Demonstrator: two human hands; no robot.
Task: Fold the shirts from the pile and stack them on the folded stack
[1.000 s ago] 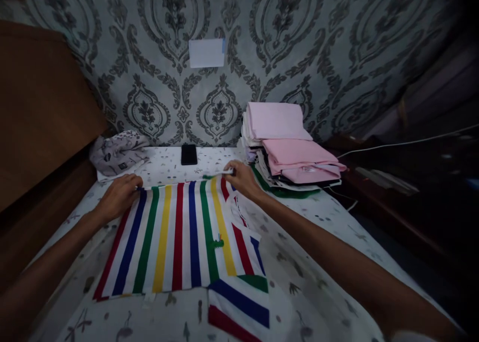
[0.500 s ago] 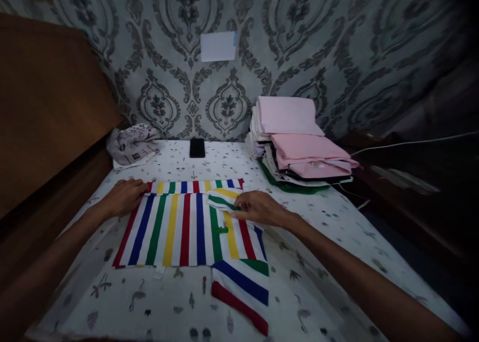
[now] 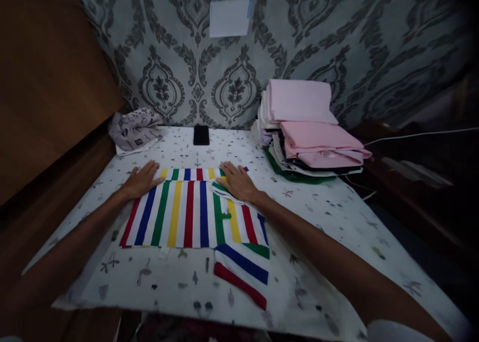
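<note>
While the left hand [image 3: 141, 181] lies flat at the far left corner of the shirt [image 3: 189, 214], the right hand [image 3: 237, 182] rests by its folded-in sleeve [image 3: 226, 193], fingers of both wide; shirt lies on the sheet [image 3: 168, 287], front-left of the clothes pile [image 3: 322, 142]

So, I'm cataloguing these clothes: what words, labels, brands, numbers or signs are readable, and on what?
No text can be read.
Striped shirt: white side tag, too small to read.
Gray printed cloth: marks too blurred.
Pink folded clothes: small pale mark, too blurred.
White wall sheet: no legible writing.
</note>
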